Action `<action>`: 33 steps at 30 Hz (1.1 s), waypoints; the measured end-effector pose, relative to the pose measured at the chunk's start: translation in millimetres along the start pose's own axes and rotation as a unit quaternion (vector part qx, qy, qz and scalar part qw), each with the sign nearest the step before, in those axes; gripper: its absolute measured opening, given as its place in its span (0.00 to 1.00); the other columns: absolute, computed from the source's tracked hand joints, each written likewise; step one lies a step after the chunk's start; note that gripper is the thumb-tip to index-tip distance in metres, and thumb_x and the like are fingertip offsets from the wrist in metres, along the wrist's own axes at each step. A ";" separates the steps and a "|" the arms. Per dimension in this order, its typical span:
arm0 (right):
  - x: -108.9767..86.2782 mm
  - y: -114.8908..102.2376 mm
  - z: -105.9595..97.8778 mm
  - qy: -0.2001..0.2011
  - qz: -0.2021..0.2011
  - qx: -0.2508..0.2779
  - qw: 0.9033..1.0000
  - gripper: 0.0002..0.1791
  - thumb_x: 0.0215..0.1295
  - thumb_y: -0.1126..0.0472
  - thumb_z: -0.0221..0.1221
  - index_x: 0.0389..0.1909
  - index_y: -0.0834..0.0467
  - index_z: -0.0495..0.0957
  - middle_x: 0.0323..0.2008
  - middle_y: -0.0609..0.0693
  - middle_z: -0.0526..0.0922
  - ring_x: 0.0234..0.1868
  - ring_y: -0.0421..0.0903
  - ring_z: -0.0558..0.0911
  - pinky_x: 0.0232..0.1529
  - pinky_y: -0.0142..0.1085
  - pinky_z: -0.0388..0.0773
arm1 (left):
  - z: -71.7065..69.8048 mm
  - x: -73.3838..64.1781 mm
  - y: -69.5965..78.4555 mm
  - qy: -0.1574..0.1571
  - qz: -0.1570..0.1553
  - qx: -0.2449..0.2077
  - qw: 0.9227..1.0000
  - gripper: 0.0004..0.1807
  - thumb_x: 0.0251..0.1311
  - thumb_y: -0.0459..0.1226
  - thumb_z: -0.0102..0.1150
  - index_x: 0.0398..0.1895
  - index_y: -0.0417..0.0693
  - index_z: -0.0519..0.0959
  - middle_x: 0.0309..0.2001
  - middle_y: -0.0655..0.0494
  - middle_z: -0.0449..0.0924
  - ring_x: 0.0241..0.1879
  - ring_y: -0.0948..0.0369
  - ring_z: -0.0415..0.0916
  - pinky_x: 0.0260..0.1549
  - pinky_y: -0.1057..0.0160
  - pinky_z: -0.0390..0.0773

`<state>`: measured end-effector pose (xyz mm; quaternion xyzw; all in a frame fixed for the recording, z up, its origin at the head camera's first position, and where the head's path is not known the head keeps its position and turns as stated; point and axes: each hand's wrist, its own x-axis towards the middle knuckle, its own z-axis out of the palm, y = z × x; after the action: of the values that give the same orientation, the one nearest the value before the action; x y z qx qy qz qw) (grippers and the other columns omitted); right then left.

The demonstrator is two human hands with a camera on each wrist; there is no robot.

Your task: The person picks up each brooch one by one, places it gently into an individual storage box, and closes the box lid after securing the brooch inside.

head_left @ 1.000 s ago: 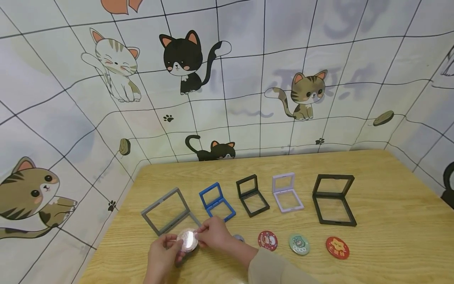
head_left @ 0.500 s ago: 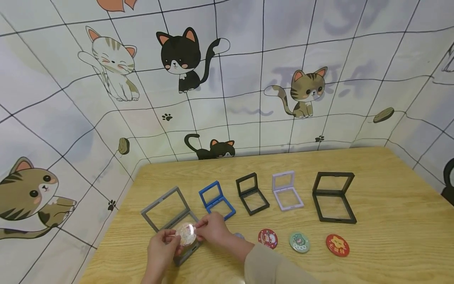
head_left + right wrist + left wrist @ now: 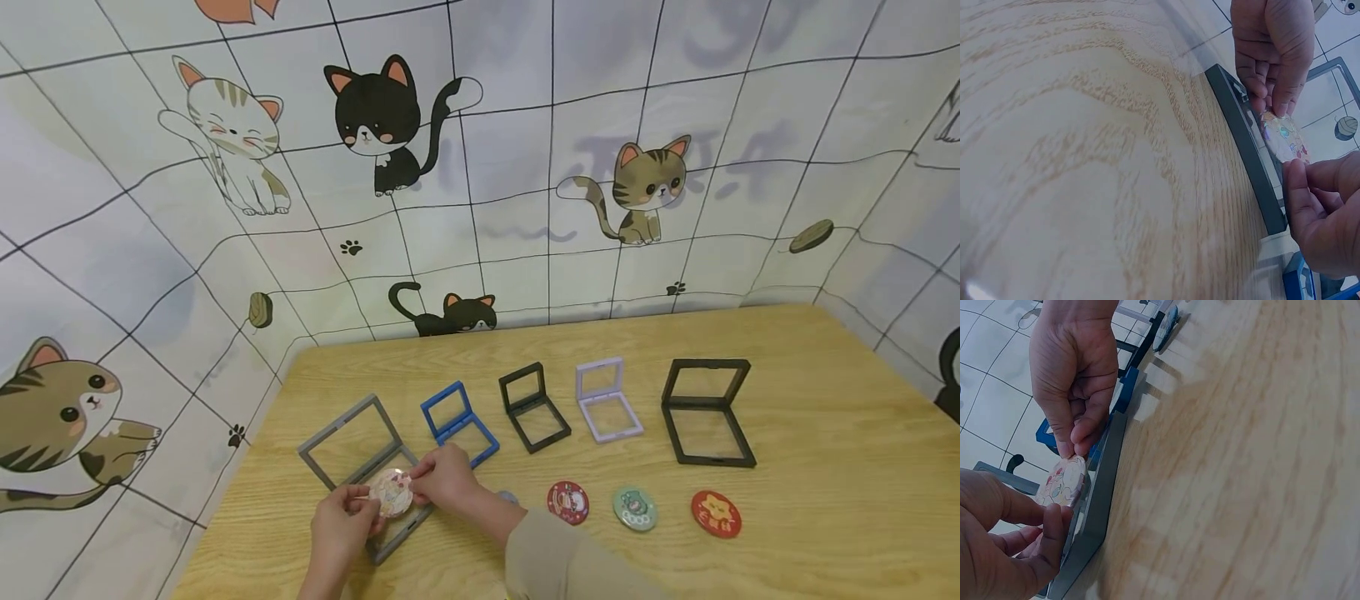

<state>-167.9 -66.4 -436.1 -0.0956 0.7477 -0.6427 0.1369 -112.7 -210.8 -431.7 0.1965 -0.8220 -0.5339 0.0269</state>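
The round badge [image 3: 391, 492] is positioned between the two hands, at the near left of the tabletop [image 3: 825, 417]. The left hand [image 3: 341, 518] pinches its left edge; the right hand [image 3: 444, 479] pinches its right edge. Both hands are therefore equally engaged, and neither is nearer to the badge.

Governing relation: badge to grey frame [image 3: 339, 425]. The frame stands opened, one panel raised at the far left, the lower panel [image 3: 399, 539] lying toward the near side. The badge is located over this lower panel, on the near side of the hinge [image 3: 384, 457]. Being round, the badge has no long axis; the hinge runs from near left to far right, and the line between the two grips lies roughly parallel to it. Both wrist views show the badge just beside the panel's rim, with its printed face exposed. Contact between badge and panel cannot be determined.

Adjacent item: the blue frame [image 3: 455, 429], opened, to the far right of the grey frame and beyond the right hand.
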 end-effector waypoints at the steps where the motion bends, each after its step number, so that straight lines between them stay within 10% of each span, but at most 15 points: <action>1: 0.3 0.5 0.3 0.002 -0.001 0.001 1.000 0.02 0.44 0.79 0.61 0.22 0.73 0.78 0.18 0.56 0.80 0.18 0.50 0.81 0.19 0.30 0.76 | 0.6 0.6 -0.8 0.002 0.001 -0.001 1.000 0.13 0.52 0.24 0.54 0.41 0.23 0.70 0.24 0.47 0.75 0.19 0.63 0.76 0.20 0.69 0.77; 33: 3.3 4.5 9.3 0.031 -0.012 -0.080 0.996 0.06 0.43 0.78 0.62 0.15 0.68 0.76 0.14 0.50 0.76 0.12 0.46 0.78 0.14 0.28 0.72 | 1.1 4.8 -5.7 0.023 0.042 0.097 0.994 0.14 0.49 0.27 0.56 0.39 0.26 0.74 0.28 0.46 0.77 0.20 0.62 0.76 0.20 0.69 0.74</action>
<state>-167.9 -75.4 -442.1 -0.0957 0.7991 -0.5854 0.0980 -115.7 -213.6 -438.1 0.1755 -0.8768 -0.4450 0.0491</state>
